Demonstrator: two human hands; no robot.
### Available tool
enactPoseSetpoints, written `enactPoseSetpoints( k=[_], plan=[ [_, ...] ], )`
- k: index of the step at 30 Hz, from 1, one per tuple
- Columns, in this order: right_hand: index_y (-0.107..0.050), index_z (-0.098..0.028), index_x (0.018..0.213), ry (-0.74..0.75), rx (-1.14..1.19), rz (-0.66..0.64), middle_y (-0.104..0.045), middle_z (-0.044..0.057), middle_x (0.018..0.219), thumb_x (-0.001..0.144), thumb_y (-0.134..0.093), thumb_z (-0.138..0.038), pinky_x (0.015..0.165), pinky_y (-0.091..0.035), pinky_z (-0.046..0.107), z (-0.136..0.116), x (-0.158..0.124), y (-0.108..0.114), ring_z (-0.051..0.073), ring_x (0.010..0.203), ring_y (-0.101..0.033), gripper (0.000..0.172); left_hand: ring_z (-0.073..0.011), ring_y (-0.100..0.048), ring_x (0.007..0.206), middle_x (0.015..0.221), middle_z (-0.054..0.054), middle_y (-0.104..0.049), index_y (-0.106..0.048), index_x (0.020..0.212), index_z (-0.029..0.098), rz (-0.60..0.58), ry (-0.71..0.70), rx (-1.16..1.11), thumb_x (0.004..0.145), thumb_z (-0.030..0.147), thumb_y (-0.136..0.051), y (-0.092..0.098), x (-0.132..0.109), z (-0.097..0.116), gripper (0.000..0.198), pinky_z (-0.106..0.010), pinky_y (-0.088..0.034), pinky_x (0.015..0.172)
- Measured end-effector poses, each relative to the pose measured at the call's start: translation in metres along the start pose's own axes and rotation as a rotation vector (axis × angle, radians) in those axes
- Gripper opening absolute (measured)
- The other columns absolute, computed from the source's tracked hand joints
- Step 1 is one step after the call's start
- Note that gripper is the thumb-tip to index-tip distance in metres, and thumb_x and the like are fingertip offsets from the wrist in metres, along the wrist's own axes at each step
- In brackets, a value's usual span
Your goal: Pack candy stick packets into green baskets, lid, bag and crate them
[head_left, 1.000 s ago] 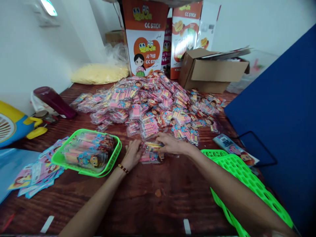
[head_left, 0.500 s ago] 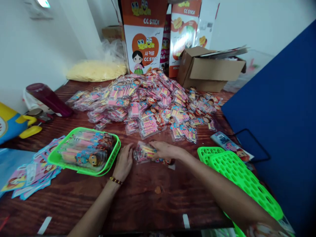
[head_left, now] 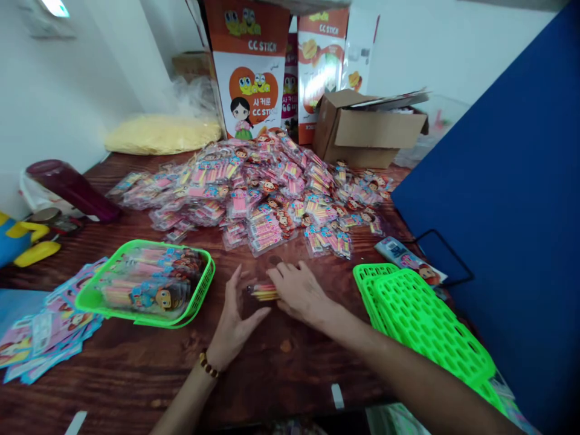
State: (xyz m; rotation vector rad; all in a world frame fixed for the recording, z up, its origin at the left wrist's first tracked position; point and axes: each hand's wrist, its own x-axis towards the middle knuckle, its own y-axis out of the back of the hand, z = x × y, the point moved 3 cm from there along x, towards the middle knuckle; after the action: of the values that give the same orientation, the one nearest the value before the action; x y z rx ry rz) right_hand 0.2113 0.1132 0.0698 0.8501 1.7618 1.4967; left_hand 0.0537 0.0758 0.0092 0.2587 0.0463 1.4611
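near edge of table (head_left: pixel 254 380) runs below hands; strip of wood gives room before it. green basket (head_left: pixel 206 279) bounds left, stacked green baskets (head_left: pixel 430 320) right, pile of packets (head_left: pixel 267 226) behind. bundle of packets (head_left: pixel 263 292) lies under curled fingers of right hand (head_left: pixel 296 293), gripped. left hand (head_left: pixel 238 323) holds nothing, thumb spread from fingers, bundle's end just beside its gap.

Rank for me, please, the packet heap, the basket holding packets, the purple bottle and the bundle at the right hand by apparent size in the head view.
1. Packet heap
2. Basket holding packets
3. Purple bottle
4. Bundle at the right hand, partly hidden by it
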Motion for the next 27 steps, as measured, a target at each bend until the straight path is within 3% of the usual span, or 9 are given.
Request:
enactPoseSetpoints(
  k=[3,8,10,12,15,18,20,24,27],
  plan=[
    [-0.052,-0.018,0.106,-0.043,-0.053,-0.006,-0.060,0.011,0.106,0.087,-0.056,-0.025,0.083,-0.044,0.044,-0.009,-0.019,-0.008,0.027,0.096,-0.059,0.021,-0.0275,-0.043,0.132,0.144,-0.012,-0.035,-0.016,0.149,0.030,-0.045,-0.070,0.160,0.082,0.037,-0.068,-0.010,-0.012,0.000,0.085,-0.048,-0.037,0.111],
    [-0.048,-0.018,0.119,-0.007,0.018,-0.059,-0.059,0.011,0.118,0.076,-0.069,-0.041,0.092,-0.044,0.049,0.005,-0.037,-0.014,0.029,0.105,-0.057,0.053,-0.0235,-0.055,0.119,0.130,-0.010,-0.052,-0.035,0.139,0.026,-0.115,-0.105,0.312,0.091,0.032,-0.054,-0.016,-0.012,-0.010,0.052,-0.043,-0.046,0.102],
    [-0.051,-0.017,0.116,-0.030,-0.004,-0.064,-0.061,0.010,0.114,0.084,-0.060,-0.034,0.092,-0.044,0.048,0.015,-0.042,-0.009,0.027,0.101,-0.060,0.037,-0.0215,-0.059,0.113,0.124,-0.008,-0.057,-0.041,0.133,0.025,-0.131,-0.124,0.372,0.092,0.030,-0.050,-0.016,-0.010,-0.010,0.042,-0.039,-0.049,0.097],
    [-0.055,-0.017,0.107,-0.038,-0.026,-0.078,-0.063,0.009,0.109,0.090,-0.048,-0.023,0.086,-0.048,0.042,0.020,-0.044,-0.003,0.024,0.094,-0.062,0.019,-0.0211,-0.059,0.112,0.124,-0.009,-0.057,-0.037,0.138,0.024,-0.130,-0.177,0.466,0.093,0.029,-0.047,-0.014,-0.007,-0.003,0.046,-0.038,-0.050,0.095],
    [-0.056,-0.016,0.106,-0.013,0.007,-0.109,-0.065,0.010,0.107,0.090,-0.046,-0.020,0.075,-0.051,0.038,0.015,-0.043,0.000,0.024,0.090,-0.064,0.020,-0.0289,-0.047,0.128,0.137,-0.014,-0.048,-0.023,0.148,0.021,-0.123,-0.350,0.758,0.089,0.031,-0.054,-0.010,-0.001,0.020,0.067,-0.049,-0.041,0.105],
    [-0.056,-0.014,0.112,0.032,0.078,-0.112,-0.066,0.011,0.107,0.087,-0.053,-0.026,0.072,-0.051,0.037,0.006,-0.039,-0.006,0.025,0.090,-0.065,0.028,-0.0343,-0.044,0.128,0.131,-0.013,-0.056,-0.036,0.144,0.021,-0.275,-0.515,1.066,0.082,0.030,-0.063,-0.011,0.005,0.040,0.069,-0.059,-0.026,0.111],
    [-0.058,-0.015,0.111,0.082,0.156,-0.136,-0.068,0.010,0.105,0.085,-0.059,-0.036,0.071,-0.050,0.035,0.011,-0.035,-0.009,0.025,0.088,-0.066,0.033,-0.0286,-0.058,0.109,0.112,-0.009,-0.066,-0.050,0.133,0.021,-0.398,-0.534,1.170,0.084,0.024,-0.059,-0.013,0.007,0.041,0.049,-0.054,-0.036,0.105],
    [-0.065,-0.024,0.105,0.064,0.388,-0.142,-0.071,0.002,0.099,0.087,-0.055,-0.056,0.068,-0.046,0.026,0.076,-0.015,0.006,0.019,0.084,-0.066,0.038,-0.0231,-0.063,0.095,0.108,-0.007,-0.068,-0.059,0.117,0.022,-0.448,-0.510,1.214,0.087,0.021,-0.054,-0.013,0.007,0.025,0.030,-0.039,-0.049,0.086],
    [-0.065,-0.024,0.111,-0.371,0.159,0.080,-0.070,0.005,0.107,0.095,-0.046,-0.039,0.079,-0.045,0.027,0.169,0.010,0.030,0.020,0.096,-0.064,0.030,-0.0244,-0.063,0.101,0.112,-0.005,-0.068,-0.057,0.117,0.025,-0.411,-0.534,1.196,0.084,0.021,-0.057,-0.011,0.003,0.014,0.033,-0.038,-0.049,0.087]
  ],
)
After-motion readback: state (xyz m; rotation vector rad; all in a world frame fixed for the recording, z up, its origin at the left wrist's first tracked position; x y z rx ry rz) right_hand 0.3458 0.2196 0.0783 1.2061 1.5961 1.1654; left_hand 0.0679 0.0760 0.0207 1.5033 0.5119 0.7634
